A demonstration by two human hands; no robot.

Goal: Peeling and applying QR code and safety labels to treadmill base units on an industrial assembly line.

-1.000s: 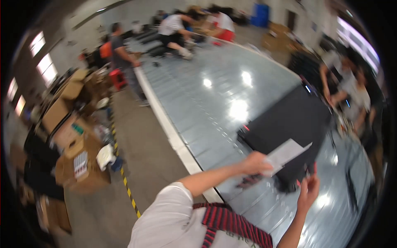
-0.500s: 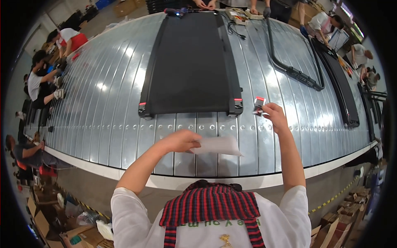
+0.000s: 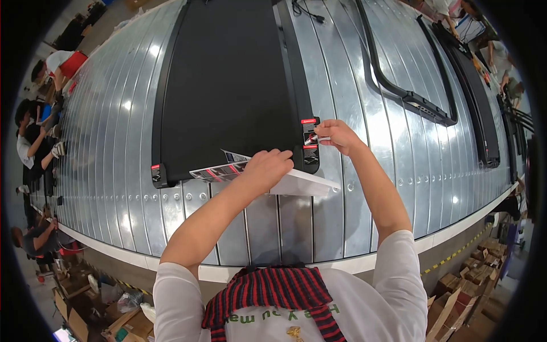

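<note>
A black treadmill base (image 3: pixel 228 85) lies on the metal slat table, its near end toward me. My right hand (image 3: pixel 339 137) pinches the edge of a small black warning sticker (image 3: pixel 309 130) with a red header, held against the base's right side rail near the corner. Just below it, another red-topped label (image 3: pixel 310 153) sits on the right end cap. In my left hand (image 3: pixel 266 170) is a bundle of printed sheets (image 3: pixel 302 185), partly fanned, over the base's near edge. The left end cap (image 3: pixel 160 175) bears a similar label.
A bent black tube frame (image 3: pixel 407 97) and another long black base (image 3: pixel 470 102) lie to the right. A black power cord (image 3: pixel 307 11) rests beyond. People (image 3: pixel 43 131) work along the left side. Cardboard boxes (image 3: pixel 456 308) stand on the floor at lower right.
My right hand has brought the sticker leftward onto the base's right rail. My left hand has moved forward and right with the sheets, now over the base's near edge. The view has shifted.
</note>
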